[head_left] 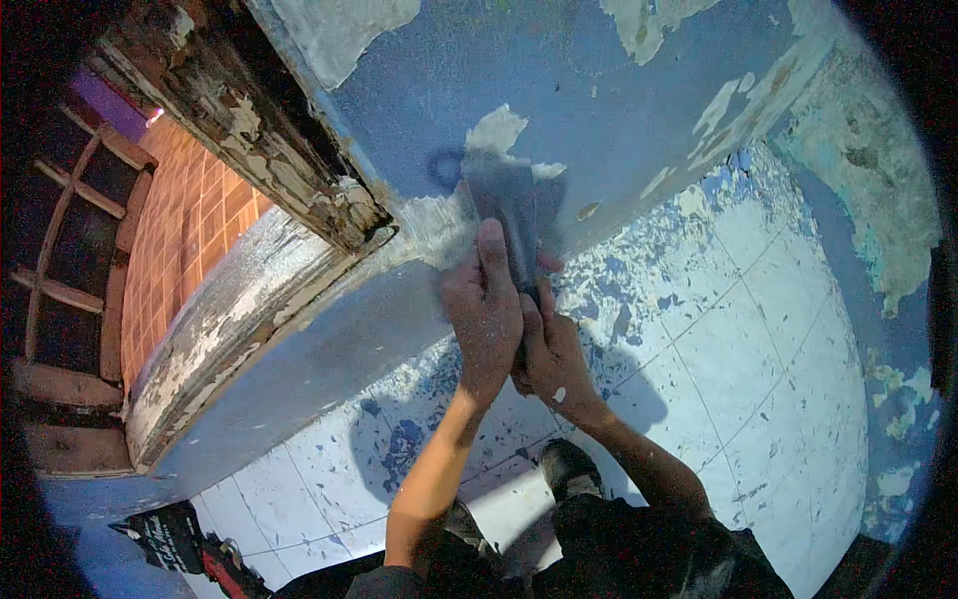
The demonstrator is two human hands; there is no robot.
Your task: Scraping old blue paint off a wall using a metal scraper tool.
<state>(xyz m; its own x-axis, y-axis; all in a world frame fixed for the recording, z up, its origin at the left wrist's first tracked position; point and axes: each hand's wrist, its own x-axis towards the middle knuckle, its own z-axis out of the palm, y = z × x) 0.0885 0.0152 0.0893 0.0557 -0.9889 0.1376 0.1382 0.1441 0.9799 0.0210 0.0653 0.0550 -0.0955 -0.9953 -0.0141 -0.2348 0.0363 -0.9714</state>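
My right hand [557, 356] is wrapped round the dark handle of a broad-bladed hand tool [505, 202], blurred by motion. Higher up, my left hand [485, 322] grips the same tool, its thumb lying along the blade. The far end of the blade is at a blue painted wall [629, 112], beside a bare pale patch [498, 129] with ragged paint edges. Another scraped, greyish strip [438, 228] runs leftward from the blade along the wall corner. Blur hides the exact blade edge and whether it touches the wall.
A weathered wooden frame [254, 127] with peeling paint and a worn sill [224, 322] border an opening on the left. Blue paint flakes [636, 277] litter the white tiled floor [748, 389]. A black bag with writing [166, 535] lies lower left. My shoe [570, 468] is below my hands.
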